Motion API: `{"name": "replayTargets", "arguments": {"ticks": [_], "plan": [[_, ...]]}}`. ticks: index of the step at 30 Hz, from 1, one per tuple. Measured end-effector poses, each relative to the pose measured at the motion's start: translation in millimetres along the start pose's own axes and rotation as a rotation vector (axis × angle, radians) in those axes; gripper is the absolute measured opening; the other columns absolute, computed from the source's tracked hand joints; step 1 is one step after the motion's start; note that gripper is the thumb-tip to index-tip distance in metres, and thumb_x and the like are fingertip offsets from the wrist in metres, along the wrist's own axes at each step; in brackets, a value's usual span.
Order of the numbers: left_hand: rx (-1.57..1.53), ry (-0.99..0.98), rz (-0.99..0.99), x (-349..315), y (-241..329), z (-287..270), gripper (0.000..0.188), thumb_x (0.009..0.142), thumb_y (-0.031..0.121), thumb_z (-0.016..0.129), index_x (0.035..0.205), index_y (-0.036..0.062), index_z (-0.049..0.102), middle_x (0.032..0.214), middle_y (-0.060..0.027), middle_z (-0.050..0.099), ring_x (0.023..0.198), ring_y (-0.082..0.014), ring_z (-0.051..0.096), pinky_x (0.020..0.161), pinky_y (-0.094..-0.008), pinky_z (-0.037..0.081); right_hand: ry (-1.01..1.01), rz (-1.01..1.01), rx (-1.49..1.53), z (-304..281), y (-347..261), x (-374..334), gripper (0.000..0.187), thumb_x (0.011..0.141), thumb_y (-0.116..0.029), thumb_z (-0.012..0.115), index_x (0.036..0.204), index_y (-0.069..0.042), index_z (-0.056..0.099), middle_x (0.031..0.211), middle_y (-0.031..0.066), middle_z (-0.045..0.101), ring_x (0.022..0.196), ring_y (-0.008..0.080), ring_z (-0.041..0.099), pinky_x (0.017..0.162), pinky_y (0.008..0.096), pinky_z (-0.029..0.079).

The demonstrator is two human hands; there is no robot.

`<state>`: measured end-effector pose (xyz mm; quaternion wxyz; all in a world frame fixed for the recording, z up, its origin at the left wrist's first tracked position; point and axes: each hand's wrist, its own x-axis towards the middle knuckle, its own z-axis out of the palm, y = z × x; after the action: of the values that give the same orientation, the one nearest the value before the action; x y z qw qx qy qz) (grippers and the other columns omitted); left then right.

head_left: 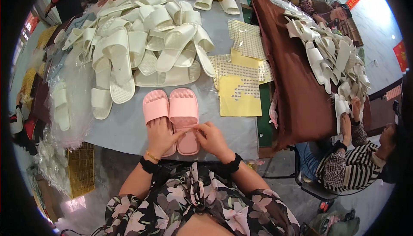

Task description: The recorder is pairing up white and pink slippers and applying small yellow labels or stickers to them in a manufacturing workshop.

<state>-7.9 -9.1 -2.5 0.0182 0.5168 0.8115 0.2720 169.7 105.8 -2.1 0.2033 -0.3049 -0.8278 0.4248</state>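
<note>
Floral top (174, 199): nearest the camera in the head view, spread along the lower edge between two forearms.
Left pink slipper (155, 107): lies on the grey table (124, 132), directly ahead of the body; toe end away, heel end near, long axis running away from the body.
Right pink slipper (184, 113): lies just beside its mate, almost parallel, strap across the farther half, bare footbed toward the body.
Left hand (159, 138): laid over the left footbed, fingers loosely spread toward the toe, tips partly hidden at the strap's rear edge; thumb extended rightward above the right footbed.
Right hand (213, 139): set at the right slipper's outer side, fingers bent and narrow, tips beside the strap's rear edge; cannot tell of anything small pinched there.
Nearer to the right strap: right hand, from the outer edge; left thumb close, across the footbed.
White slippers (174, 46): heaped beyond the pink pair.
</note>
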Motion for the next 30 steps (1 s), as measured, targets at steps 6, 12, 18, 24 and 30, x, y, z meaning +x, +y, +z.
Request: {"name": "replayTargets", "arguments": {"ticks": [6,12,18,24,30], "plan": [[0.078,-0.037,0.031,-2,7,-9,0.092,0.066,0.061,0.073,0.123,-0.0055,0.048,0.123,-0.0231,0.051,0.117,-0.0386,0.045,0.101,-0.0489,0.030,0.262,0.064,-0.009,-42,26,18,0.015,0.083,-0.008,0.063,0.096,-0.004,0.068,0.086,0.0153,0.063,0.073,0.0292,0.063,0.065,0.0369,0.050],[0.085,0.005,-0.018,-3,20,-3,0.084,0.066,0.051,0.075,0.122,-0.0056,0.048,0.124,-0.0231,0.050,0.117,-0.0390,0.043,0.101,-0.0508,0.029,0.491,0.150,-0.263,-90,72,45,0.013,0.083,-0.007,0.062,0.093,-0.002,0.068,0.085,0.0159,0.064,0.073,0.0302,0.063,0.067,0.0389,0.051],[0.097,0.014,-0.066,-3,29,6,0.076,0.068,0.047,0.074,0.118,-0.0050,0.050,0.121,-0.0219,0.050,0.115,-0.0393,0.043,0.097,-0.0522,0.029,0.482,0.212,-0.367,-89,95,58,0.012,0.084,-0.011,0.061,0.092,-0.006,0.067,0.085,0.0159,0.064,0.078,0.0344,0.064,0.069,0.0430,0.051],[0.048,-0.051,-0.136,-3,31,3,0.078,0.072,0.049,0.071,0.122,-0.0066,0.047,0.127,-0.0254,0.047,0.121,-0.0428,0.040,0.104,-0.0544,0.025,0.445,0.239,-0.410,-88,89,61,0.010,0.084,-0.011,0.063,0.090,-0.005,0.066,0.085,0.0144,0.063,0.078,0.0317,0.063,0.069,0.0410,0.051],[0.072,-0.015,-0.127,-4,29,6,0.081,0.071,0.049,0.072,0.123,-0.0074,0.046,0.129,-0.0253,0.047,0.121,-0.0425,0.041,0.103,-0.0553,0.025,0.397,0.228,-0.400,-88,87,61,0.008,0.086,-0.012,0.060,0.090,-0.008,0.066,0.088,0.0156,0.061,0.080,0.0357,0.062,0.069,0.0440,0.050]]}}
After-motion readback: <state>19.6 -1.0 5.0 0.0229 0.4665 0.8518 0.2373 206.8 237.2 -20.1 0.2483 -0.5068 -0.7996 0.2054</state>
